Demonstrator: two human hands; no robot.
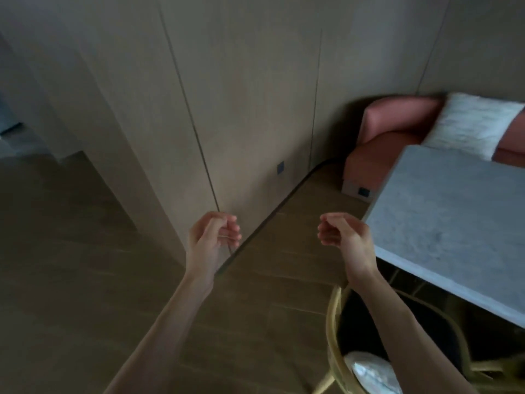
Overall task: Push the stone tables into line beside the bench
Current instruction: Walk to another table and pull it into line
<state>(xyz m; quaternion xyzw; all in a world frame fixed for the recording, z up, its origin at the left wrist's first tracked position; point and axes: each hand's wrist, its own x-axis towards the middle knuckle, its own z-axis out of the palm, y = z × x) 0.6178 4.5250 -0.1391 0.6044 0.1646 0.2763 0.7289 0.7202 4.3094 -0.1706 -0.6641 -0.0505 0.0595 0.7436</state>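
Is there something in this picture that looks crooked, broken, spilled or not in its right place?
Nothing stands out. The stone table looks whole and its top bare, close to the pink bench, where a white cushion leans. A wooden chair stands at the table's near edge. The left hand and right hand hold nothing.

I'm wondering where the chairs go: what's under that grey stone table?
Under the stone table, a wooden chair with a dark seat is tucked at the near edge, with a pale cushion on it. The slab hides the table's base and everything further beneath.
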